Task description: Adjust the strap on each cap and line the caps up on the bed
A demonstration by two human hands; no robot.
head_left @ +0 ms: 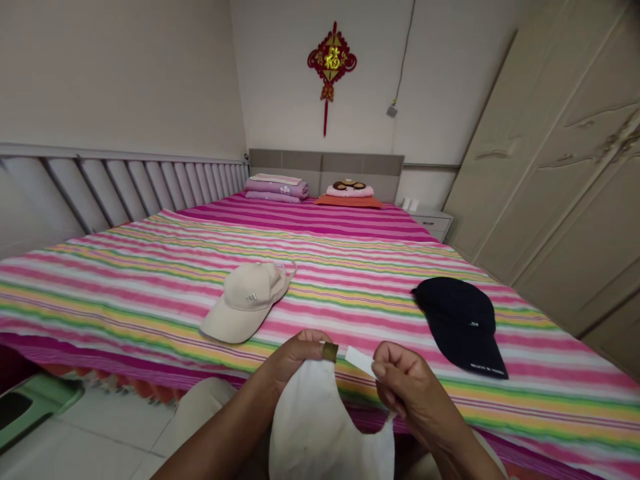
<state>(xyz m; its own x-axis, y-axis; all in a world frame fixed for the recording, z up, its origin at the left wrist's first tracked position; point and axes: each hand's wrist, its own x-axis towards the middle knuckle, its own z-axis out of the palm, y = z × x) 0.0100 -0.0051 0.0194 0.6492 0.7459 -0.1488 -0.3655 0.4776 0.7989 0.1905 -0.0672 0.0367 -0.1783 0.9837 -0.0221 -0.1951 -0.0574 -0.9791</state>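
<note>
A white cap (320,420) hangs between my hands at the lower middle, its rear opening facing up. My left hand (297,357) is closed, pinching the cap's back edge by a brass-coloured buckle (329,351). With thumb and fingers together, my right hand (403,377) grips the cap's white strap (359,362). The strap's free end points at the buckle, and a small gap shows between them. Beyond my left hand, a beige cap (245,297) lies on the bed. A dark navy cap (460,320) lies beyond my right hand, to the right.
A striped sheet covers the bed (330,267). Folded purple bedding (277,190) and a pink pillow (350,191) sit by the headboard (320,163). A railing (125,190) runs along the left, a wardrobe (555,167) along the right. A green stool (40,403) stands lower left.
</note>
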